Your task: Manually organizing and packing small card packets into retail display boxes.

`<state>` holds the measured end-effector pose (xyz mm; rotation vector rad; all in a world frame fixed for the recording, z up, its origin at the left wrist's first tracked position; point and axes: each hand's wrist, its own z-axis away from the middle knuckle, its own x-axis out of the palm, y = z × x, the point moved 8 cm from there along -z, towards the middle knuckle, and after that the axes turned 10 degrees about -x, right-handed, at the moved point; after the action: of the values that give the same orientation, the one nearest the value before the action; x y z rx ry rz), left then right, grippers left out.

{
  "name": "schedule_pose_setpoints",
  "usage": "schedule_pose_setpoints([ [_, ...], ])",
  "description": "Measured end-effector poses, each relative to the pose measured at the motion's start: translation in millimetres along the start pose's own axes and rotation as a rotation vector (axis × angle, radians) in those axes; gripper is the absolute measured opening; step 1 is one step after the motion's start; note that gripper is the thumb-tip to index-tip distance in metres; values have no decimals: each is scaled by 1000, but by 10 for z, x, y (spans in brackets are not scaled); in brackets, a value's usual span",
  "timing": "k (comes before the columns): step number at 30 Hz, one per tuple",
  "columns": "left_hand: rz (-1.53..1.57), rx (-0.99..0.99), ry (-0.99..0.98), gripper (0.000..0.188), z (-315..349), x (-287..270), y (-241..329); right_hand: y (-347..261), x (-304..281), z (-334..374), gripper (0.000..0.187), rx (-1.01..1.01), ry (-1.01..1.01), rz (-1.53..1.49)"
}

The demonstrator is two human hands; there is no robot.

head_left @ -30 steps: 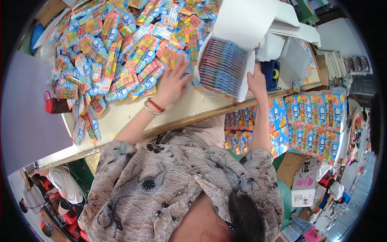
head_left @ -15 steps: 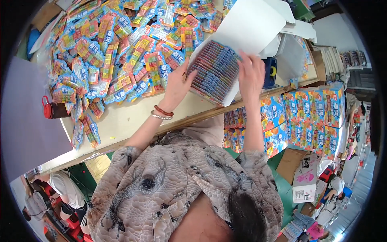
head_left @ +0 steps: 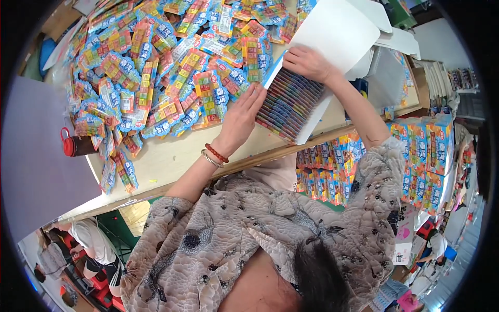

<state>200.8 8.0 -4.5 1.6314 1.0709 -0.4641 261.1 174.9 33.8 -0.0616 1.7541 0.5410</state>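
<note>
A cardboard box (head_left: 340, 34) with a white inside and a raised lid stands tilted on the table. Tightly packed rows of colourful blister packs (head_left: 291, 106) stand on edge in it. My left hand (head_left: 243, 114), with a red bracelet and a pale bangle at its wrist, holds the box's left side near the front corner; its thumb is mostly hidden. Across the packs reaches my right hand (head_left: 309, 63), its fingers bent over the far left edge, where a blue strip of the box's outside shows.
Loose blister packs (head_left: 182, 78) cover the table's left and back. A red-lidded dark jar (head_left: 78, 144) is at the left. A tape dispenser (head_left: 359, 88) sits partly hidden behind my right forearm. Filled boxes (head_left: 421, 156) are stacked beyond the table's front edge (head_left: 239, 169), at right.
My right hand has gone from the box's right side across to its far left edge. My left hand has shifted slightly right, its fingers now closer together. The view has shifted a little.
</note>
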Motion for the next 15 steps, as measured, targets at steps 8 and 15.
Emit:
schedule_pose_setpoints([
  [8, -53, 31, -145, 54, 20, -30, 2, 191, 87, -107, 22, 124, -287, -244],
  [15, -113, -27, -179, 54, 63, 13, -15, -34, 238, -744, 23, 12, -315, -762],
])
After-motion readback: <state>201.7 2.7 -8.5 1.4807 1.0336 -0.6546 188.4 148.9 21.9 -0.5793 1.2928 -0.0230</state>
